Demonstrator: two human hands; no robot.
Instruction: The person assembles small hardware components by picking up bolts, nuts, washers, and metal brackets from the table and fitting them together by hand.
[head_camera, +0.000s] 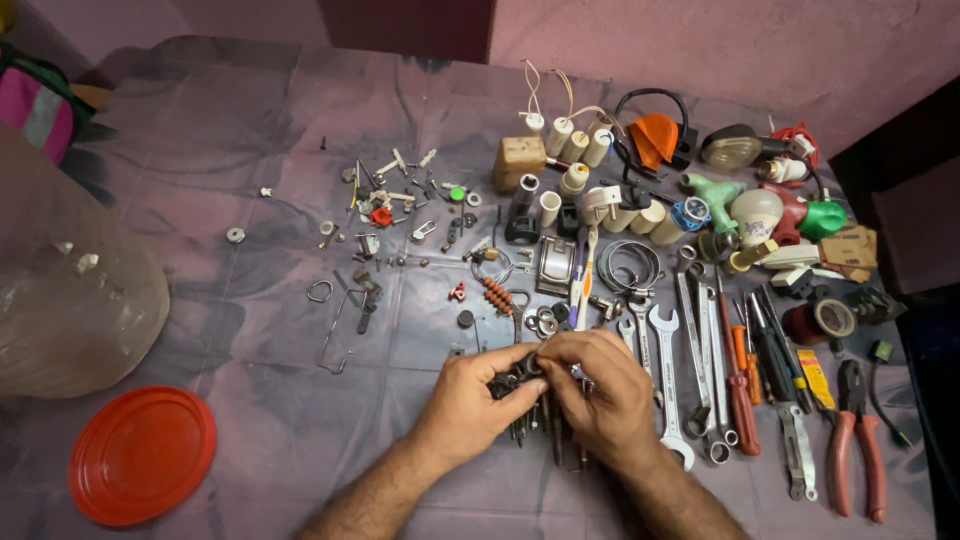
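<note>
Just left of the row of spanners (668, 375), we pinch a small dark metal piece (518, 378) between both hands.

Our left hand (475, 400) closes its fingers and thumb around the dark piece from one side, and our right hand (600, 385) curls over it from the other, fingertips meeting at the piece; what exactly it is we cannot tell. Under our hands lie a few thin bits (548, 430) pointing toward us. Right of the spanners sit the red-handled screwdrivers (742, 385), and further right the red-handled pliers (856, 440). Above the spanners stand white cylinders (575, 150) and a wooden block (519, 162). Far left of the spanners, scattered screws and clips (390, 200) dot the purple cloth (230, 330), with a red lid (142, 455) and a clear plastic jar (70, 290) beyond.
</note>
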